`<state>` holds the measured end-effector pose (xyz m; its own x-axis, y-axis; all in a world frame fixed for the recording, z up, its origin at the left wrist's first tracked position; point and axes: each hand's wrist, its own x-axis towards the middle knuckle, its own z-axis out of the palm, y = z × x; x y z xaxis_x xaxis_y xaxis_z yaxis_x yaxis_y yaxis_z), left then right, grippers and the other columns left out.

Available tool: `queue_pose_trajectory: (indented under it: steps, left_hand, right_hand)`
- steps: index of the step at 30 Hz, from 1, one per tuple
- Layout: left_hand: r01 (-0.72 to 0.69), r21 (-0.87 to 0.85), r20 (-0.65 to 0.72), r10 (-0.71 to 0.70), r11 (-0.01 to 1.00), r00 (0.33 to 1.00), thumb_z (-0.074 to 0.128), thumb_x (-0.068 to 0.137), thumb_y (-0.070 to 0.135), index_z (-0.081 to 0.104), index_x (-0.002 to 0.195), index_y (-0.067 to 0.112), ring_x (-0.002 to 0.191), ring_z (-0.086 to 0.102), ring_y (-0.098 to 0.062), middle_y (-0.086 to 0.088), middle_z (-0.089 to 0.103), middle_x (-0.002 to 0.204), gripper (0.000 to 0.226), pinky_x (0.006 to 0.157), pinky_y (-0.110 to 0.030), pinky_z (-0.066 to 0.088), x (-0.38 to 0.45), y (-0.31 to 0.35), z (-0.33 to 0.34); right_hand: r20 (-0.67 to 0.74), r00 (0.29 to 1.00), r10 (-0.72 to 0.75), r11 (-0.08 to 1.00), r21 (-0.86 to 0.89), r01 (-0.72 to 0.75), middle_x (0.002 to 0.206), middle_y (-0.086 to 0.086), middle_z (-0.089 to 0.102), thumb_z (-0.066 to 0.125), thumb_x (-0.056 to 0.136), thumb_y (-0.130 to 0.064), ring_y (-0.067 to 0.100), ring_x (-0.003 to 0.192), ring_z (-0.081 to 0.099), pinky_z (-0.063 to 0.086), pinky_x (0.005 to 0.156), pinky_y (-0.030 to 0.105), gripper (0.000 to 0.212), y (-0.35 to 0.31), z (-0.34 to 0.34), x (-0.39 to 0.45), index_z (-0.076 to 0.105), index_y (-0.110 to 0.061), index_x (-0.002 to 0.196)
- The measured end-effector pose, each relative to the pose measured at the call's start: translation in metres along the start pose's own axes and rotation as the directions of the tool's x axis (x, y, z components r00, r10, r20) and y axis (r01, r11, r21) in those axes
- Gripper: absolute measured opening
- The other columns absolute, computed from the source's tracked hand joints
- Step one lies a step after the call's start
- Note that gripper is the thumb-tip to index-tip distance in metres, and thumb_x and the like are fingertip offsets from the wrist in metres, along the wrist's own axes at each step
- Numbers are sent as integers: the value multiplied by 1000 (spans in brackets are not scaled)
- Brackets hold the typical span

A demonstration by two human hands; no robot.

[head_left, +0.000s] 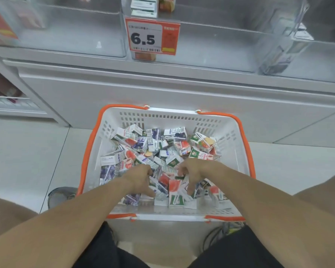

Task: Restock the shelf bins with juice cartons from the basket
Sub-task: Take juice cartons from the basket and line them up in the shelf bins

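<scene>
Juice cartons, dozens of them, lie jumbled in every direction inside the white basket, which sits on the pale floor just in front of the shelf unit. Purple grape packs, red and orange fruit packs, green-topped ones, all heaped together and tipped on their sides and ends.

Both hands are down in the pile at the near end of the basket. The left hand has its fingers curled down among the cartons, thumb against a purple-and-white carton; it looks like a grasp, though the blur keeps me from saying which carton it truly holds. The right hand is close beside it, fingers bent and spread over a red-fronted carton, fingertips touching the packs; whether it has closed on one, I cannot tell.

The basket's orange handles are folded down along the rim on both sides. Bare forearms reach in from the bottom corners, over dark shorts and bare knees.

Up above, the clear shelf bins stand along the shelf, the wide ones in the middle showing bare bottoms. A price tag reading 6.5 hangs on a narrow divider, with a green-and-white carton and an orange shelf carton behind it. At far left an orange pack shows through the plastic, blurred.
</scene>
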<state>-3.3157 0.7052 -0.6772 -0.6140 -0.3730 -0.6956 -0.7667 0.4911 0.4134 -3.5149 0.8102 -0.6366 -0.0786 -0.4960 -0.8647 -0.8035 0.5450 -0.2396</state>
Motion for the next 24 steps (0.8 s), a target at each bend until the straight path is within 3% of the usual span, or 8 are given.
queue_pose_trajectory:
  steps: [3, 6, 10, 14, 16, 19, 22, 24]
  left_hand:
    - [-24, -50, 6, 24, 998, 1000, 93, 62, 39, 53, 128, 12, 87, 57, -16, 5, 56, 95, 82, 71, -28, 49, -3, 5, -15]
    - [-33, -104, -3, 32, 994, 999, 91, 66, 36, 48, 115, 19, 75, 51, -12, 5, 50, 85, 67, 58, -27, 38, -10, 5, -29]
    - [-13, -221, -35, 5, 975, 999, 90, 67, 26, 42, 97, 27, 63, 53, -12, -4, 57, 82, 57, 55, -28, 42, -18, -4, -33]
    - [0, -232, -25, -6, 973, 1000, 91, 66, 27, 44, 105, 24, 61, 60, -14, -6, 61, 92, 61, 53, -27, 46, -26, -10, -27]
    - [4, -222, -8, -6, 975, 1000, 90, 67, 31, 45, 109, 25, 69, 63, -14, -2, 62, 94, 62, 58, -27, 46, -31, -9, -24]
    - [-4, -319, 14, 8, 948, 1000, 91, 66, 30, 49, 117, 24, 96, 68, -25, -7, 61, 119, 67, 82, -38, 56, -31, -13, -24]
    - [-12, -447, -30, -2, 894, 1000, 93, 65, 26, 54, 131, 16, 110, 62, -23, -2, 58, 125, 78, 95, -35, 52, -37, -14, -37]
    - [-26, -554, -56, -7, 832, 998, 93, 64, 21, 62, 125, 16, 115, 59, -20, 4, 62, 121, 68, 101, -35, 49, -41, -13, -51]
  right_hand:
    - [-7, 999, -37, 999, 26, 37, 138, 5, 53, 90, 68, -16, 29, 113, 59, 54, 94, 42, 68, -7, 1, 0, 59, -19, 128]
    - [4, 998, -70, 998, 2, 70, 138, 1, 54, 90, 67, -40, 27, 120, 55, 49, 97, 39, 69, -18, 7, 2, 60, -20, 126]
    - [-74, 993, -92, 944, -325, 63, 122, 0, 61, 82, 57, -69, 25, 113, 53, 42, 97, 44, 85, -25, 29, 9, 52, -23, 121]
    - [-103, 981, -167, 890, -443, 105, 124, 3, 60, 82, 56, -69, 28, 121, 48, 27, 111, 51, 97, -20, 38, 8, 43, -20, 130]
    - [-132, 968, -215, 879, -457, 133, 119, 1, 61, 82, 56, -68, 26, 118, 50, 24, 114, 51, 93, -16, 41, 9, 46, -21, 127]
    - [-166, 955, -247, 889, -430, 156, 106, -3, 61, 79, 54, -68, 22, 105, 53, 31, 106, 45, 85, -11, 44, 12, 50, -23, 120]
    - [-170, 954, -248, 955, -206, 212, 99, -8, 62, 81, 57, -57, 16, 95, 60, 48, 89, 33, 76, -10, 34, 7, 53, -27, 121]
    - [-204, 948, -243, 970, -49, 238, 101, -9, 65, 83, 62, -49, 12, 93, 64, 56, 83, 28, 69, -8, 18, 1, 54, -28, 122]
